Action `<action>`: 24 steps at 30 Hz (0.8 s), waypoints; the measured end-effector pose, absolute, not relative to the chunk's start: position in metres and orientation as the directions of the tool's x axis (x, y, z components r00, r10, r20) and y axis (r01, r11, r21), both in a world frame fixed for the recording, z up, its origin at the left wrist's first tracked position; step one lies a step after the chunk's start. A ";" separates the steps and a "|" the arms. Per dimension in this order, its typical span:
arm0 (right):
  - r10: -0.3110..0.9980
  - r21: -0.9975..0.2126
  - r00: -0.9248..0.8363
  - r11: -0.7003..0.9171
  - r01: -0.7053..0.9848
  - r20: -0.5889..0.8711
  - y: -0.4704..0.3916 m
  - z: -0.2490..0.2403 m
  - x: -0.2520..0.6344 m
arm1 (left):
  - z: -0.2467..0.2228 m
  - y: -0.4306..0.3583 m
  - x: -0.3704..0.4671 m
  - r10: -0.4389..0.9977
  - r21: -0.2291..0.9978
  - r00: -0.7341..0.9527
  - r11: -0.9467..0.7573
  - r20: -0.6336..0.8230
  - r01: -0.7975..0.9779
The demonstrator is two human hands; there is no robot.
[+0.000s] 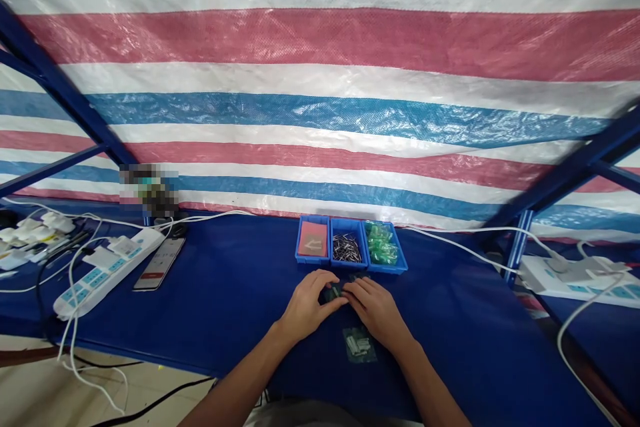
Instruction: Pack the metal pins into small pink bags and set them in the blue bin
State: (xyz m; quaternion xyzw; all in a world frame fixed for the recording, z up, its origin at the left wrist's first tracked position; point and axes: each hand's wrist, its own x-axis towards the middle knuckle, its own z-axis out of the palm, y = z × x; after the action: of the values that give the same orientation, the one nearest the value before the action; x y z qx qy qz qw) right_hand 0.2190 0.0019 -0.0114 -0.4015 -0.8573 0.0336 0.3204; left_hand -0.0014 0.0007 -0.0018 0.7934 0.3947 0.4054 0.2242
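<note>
My left hand (pixel 309 305) is closed, its thumb and fingers pinching a small clear plastic bag (pixel 332 292). What the bag contains is too small to make out, though a little green shows. Fingertips of my right hand (pixel 374 307) press together at the bag's right side, also closed on it. Just below, a second clear plastic bag (pixel 359 345) with several pale pieces inside lies flat on the blue tabletop. Beyond my fingers stand three blue bins: one with a pink sheet (pixel 313 237), one with metal screws or nails (pixel 347 248), one with green bagged pieces (pixel 381 243).
A white power strip (pixel 107 273) with plugs and a phone (pixel 161 263) lie on the left. Another power strip (pixel 590 277) with cables is at the right. Blue frame posts (pixel 520 247) flank the table, and a striped tarp (pixel 320 107) hangs behind.
</note>
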 end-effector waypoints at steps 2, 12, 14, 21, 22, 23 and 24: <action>0.710 -0.317 -0.467 0.674 0.667 0.527 0.003 -0.014 0.219 | -0.001 0.001 -0.001 0.808 0.690 0.362 -0.586 0.464 0.425; 0.720 -0.317 -0.463 0.664 0.677 0.518 0.003 -0.017 0.220 | 0.002 0.000 -0.001 0.769 0.636 0.382 -0.639 0.513 0.433; 0.719 -0.315 -0.465 0.664 0.678 0.517 0.003 -0.018 0.220 | 0.003 0.000 -0.001 0.769 0.628 0.389 -0.639 0.507 0.444; 0.726 -0.323 -0.474 0.663 0.676 0.498 0.003 -0.017 0.221 | 0.004 0.000 0.000 0.781 0.637 0.415 -0.623 0.467 0.454; 0.725 -0.322 -0.477 0.664 0.675 0.497 0.003 -0.017 0.221 | 0.004 0.000 0.000 0.782 0.642 0.420 -0.620 0.460 0.451; 0.726 -0.322 -0.477 0.664 0.675 0.495 0.003 -0.017 0.221 | 0.004 0.000 0.000 0.784 0.647 0.427 -0.617 0.452 0.447; 0.726 -0.322 -0.476 0.663 0.676 0.496 0.003 -0.017 0.221 | 0.004 0.000 0.000 0.785 0.654 0.432 -0.614 0.444 0.442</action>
State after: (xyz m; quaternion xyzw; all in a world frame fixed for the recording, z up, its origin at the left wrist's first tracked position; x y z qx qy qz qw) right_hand 0.2208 0.0033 -0.0175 -0.4085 -0.8581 0.0409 0.3083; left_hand -0.0003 0.0005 0.0040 0.8152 0.3763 0.3773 0.2269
